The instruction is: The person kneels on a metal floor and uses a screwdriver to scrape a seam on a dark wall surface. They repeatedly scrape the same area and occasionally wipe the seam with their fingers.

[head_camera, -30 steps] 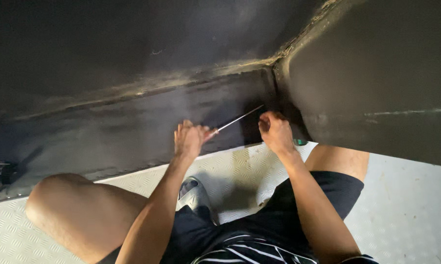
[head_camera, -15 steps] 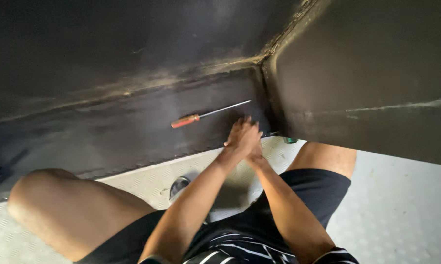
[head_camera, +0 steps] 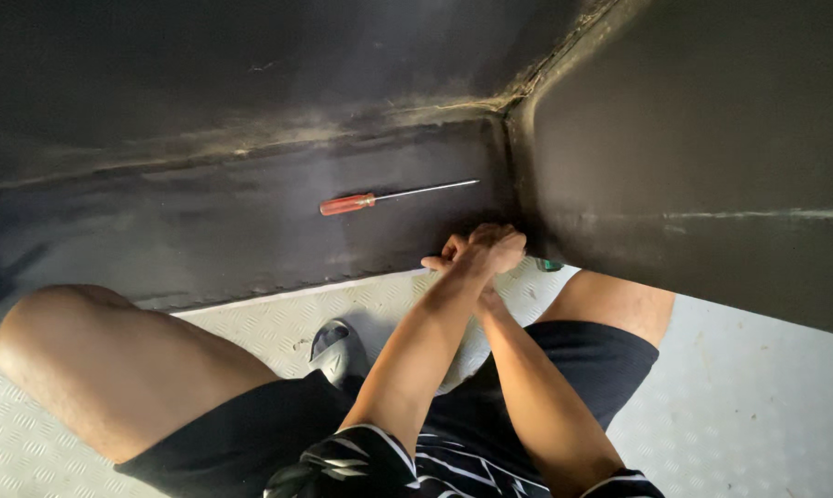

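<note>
The person crouched on the patterned metal floor (head_camera: 250, 323) with both hands pressed together low against the dark panel (head_camera: 204, 231), right at the corner where it met the big black body (head_camera: 693, 157) on the right. The left hand (head_camera: 472, 254) lay over the right hand (head_camera: 504, 247), fingers curled; whether either grip had hold of anything I could not tell, since the hands covered each other and whatever sat between them. A small green object (head_camera: 548, 266) showed just beside them, near the right knee. The screwdriver (head_camera: 393, 195), red handle and long thin shaft, lay loose on the dark panel, above and to the left of the hands, apart from both.

As a judgement: that panel looked sloped, so the screwdriver could roll or slide down toward the floor if the hands jolted the panel. Working blind in the tight corner, the stacked hands could also slip off and scrape knuckles on the seam
</note>
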